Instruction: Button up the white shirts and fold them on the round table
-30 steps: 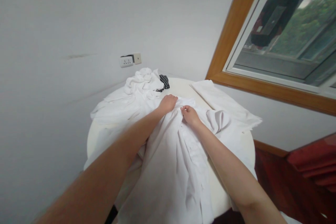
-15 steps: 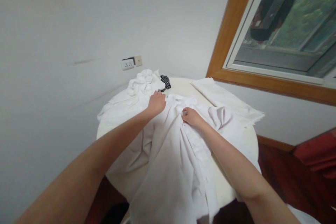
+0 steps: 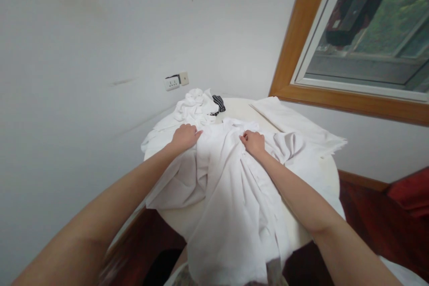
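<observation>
A white shirt (image 3: 228, 196) with a front placket lies spread and creased over the round table, its lower part hanging off the near edge. My left hand (image 3: 186, 137) is closed on the shirt's cloth at the left shoulder, its fingers curled. Near the collar, my right hand (image 3: 254, 142) pinches the cloth at the top of the placket. One sleeve lies bunched to the right of my right hand; folds of the other side lie below my left hand.
On the cream table (image 3: 236, 105), a heap of white cloth (image 3: 192, 105) sits at the back left beside a black striped cloth (image 3: 219, 104). A folded white cloth (image 3: 295, 123) lies at the back right. Behind are a wall socket (image 3: 172, 83) and a wood-framed window (image 3: 351, 100).
My left hand has moved left and slightly toward me, to the shirt's left shoulder. My right hand stays near the collar. The view has shifted a little.
</observation>
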`<control>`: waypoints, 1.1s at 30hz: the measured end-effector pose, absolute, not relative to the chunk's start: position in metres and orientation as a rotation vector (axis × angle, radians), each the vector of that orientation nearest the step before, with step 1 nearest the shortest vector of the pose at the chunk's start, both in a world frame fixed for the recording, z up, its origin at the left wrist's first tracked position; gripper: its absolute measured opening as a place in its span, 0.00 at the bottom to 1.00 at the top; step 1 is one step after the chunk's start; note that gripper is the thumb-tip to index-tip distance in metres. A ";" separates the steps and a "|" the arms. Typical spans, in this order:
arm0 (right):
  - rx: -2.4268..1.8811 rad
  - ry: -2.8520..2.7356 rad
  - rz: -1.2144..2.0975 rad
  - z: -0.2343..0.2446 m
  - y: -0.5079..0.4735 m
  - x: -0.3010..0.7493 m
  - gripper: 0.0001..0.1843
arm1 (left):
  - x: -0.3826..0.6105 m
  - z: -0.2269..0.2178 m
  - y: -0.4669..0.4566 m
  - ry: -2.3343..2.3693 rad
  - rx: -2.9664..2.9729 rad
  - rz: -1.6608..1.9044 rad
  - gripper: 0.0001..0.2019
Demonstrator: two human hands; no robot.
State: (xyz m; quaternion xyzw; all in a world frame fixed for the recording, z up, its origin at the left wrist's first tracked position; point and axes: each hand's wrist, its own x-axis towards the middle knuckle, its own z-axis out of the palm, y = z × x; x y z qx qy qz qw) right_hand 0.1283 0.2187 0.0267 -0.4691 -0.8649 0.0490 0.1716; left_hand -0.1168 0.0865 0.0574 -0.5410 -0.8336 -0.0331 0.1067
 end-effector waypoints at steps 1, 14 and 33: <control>-1.321 -2.468 0.103 0.025 0.218 0.128 0.18 | -0.117 0.056 0.087 -2.464 -1.608 -0.154 0.23; -1.176 -2.495 -0.048 0.018 0.214 0.135 0.17 | -0.109 0.088 0.094 -2.504 -1.589 -0.331 0.19; -1.173 -2.432 -0.040 0.021 0.216 0.138 0.16 | -0.050 0.088 0.129 -2.010 -1.966 -0.062 0.13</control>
